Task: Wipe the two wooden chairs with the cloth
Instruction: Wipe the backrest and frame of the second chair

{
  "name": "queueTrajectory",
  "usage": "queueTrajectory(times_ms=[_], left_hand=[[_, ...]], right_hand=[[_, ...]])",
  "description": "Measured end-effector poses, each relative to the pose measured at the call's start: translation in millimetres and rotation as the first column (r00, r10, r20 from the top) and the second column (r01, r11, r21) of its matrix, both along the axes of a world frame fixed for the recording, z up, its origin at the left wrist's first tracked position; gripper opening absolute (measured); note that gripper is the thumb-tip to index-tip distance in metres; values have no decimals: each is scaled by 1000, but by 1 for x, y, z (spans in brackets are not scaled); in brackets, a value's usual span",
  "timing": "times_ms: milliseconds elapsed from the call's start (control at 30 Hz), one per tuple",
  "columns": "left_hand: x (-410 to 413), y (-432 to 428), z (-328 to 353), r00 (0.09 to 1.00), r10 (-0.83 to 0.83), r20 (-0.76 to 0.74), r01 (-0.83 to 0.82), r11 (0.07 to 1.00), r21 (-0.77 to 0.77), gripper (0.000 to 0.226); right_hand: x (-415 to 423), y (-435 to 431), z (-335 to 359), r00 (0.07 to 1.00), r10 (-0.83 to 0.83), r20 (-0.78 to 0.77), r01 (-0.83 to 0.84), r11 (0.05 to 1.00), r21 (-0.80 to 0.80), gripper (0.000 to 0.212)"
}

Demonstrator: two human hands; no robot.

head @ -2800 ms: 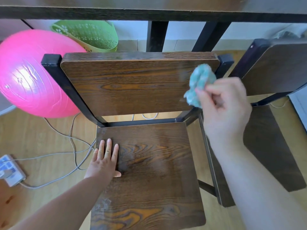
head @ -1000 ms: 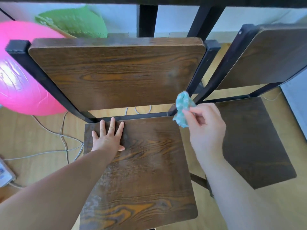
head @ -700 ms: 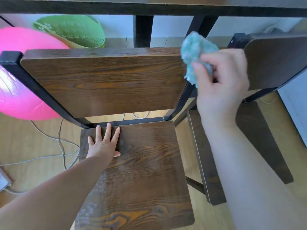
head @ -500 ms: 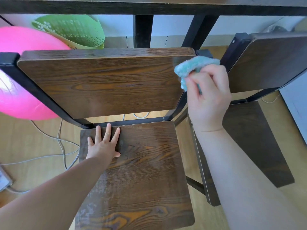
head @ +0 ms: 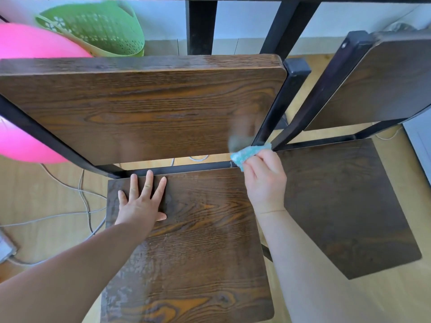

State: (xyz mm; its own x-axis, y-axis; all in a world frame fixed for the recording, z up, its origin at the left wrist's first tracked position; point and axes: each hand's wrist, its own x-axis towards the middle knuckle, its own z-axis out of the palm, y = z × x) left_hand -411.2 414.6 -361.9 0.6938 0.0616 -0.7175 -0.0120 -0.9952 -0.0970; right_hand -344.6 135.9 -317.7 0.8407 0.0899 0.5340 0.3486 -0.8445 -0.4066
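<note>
Wiping is being done at the foot of the black upright (head: 277, 106), at the back right corner of the nearer chair (head: 198, 241), where the cloth (head: 250, 153) is being gripped, bunched up, by the curled fingers of the right hand (head: 264, 180). The seat is being steadied by the left hand (head: 141, 201), pressed flat with straight fingers. Pale dull patches are being shown at the seat's front, so this chair is being judged only partly wiped; the second chair (head: 338, 201), just beside it, is probably not yet done.
</note>
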Motion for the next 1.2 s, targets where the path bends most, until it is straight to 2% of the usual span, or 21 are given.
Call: queueTrajectory(times_ms=[200, 400, 533, 600, 700, 867, 967, 1100, 1200], left_hand=[[-1, 1, -2, 1000, -20, 9, 20, 1000, 17, 96], [0, 0, -2, 1000, -19, -3, 19, 1000, 14, 95], [0, 0, 0, 1000, -2, -21, 2, 1000, 7, 95], [0, 0, 2, 1000, 1, -25, 0, 1000, 4, 95], [1, -1, 4, 1000, 6, -27, -6, 1000, 1, 95], [0, -1, 7, 999, 24, -25, -24, 999, -28, 94], [1, -1, 9, 999, 33, -34, -34, 999, -35, 93], [0, -1, 9, 999, 41, -34, -43, 998, -48, 94], [1, -1, 9, 998, 46, -31, -48, 998, -52, 94]], right_hand=[[-6, 9, -50, 964, -79, -255, 66, 996, -56, 12], [-11, 15, -70, 940, -134, -315, 118, 991, -69, 14], [-9, 27, -67, 922, -183, -342, 146, 980, -133, 5], [-12, 31, -57, 909, -211, -359, 188, 977, -99, 1], [-32, 30, -30, 908, -191, -373, 238, 968, 84, 5], [-52, 20, 51, 961, -183, -205, 255, 873, 415, 8], [-35, 14, 108, 967, -236, -97, 251, 814, 523, 7], [10, 5, 156, 966, -256, 30, 199, 815, 545, 12], [33, 6, 175, 979, -190, 73, 142, 894, 425, 16]])
